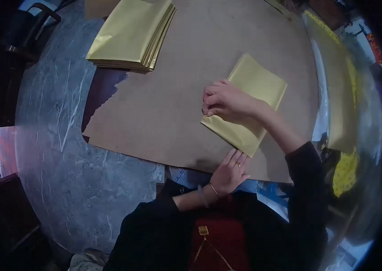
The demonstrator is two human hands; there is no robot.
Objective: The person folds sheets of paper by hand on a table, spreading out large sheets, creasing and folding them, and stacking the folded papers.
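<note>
A folded gold paper sheet (256, 81) with a shiny surface lies tilted on the brown cardboard. My right hand (227, 101) reaches across it from the right, its fingers curled and pinched together at the sheet's left edge, near the lower left corner. The fingertips partly hide that edge. My left hand (232, 174), wearing a ring and bracelets, lies with fingers stretched out, their tips at the sheet's lower corner. At the upper left sits a thick stack of similar gold folded sheets (130, 31).
Brown cardboard (177, 108) with a torn left edge covers much of the grey marbled tabletop (87, 180). On the right are more yellow-gold material (342, 90) and a bright yellow patterned piece (345, 174). A dark chair-like object (30, 31) stands at the upper left.
</note>
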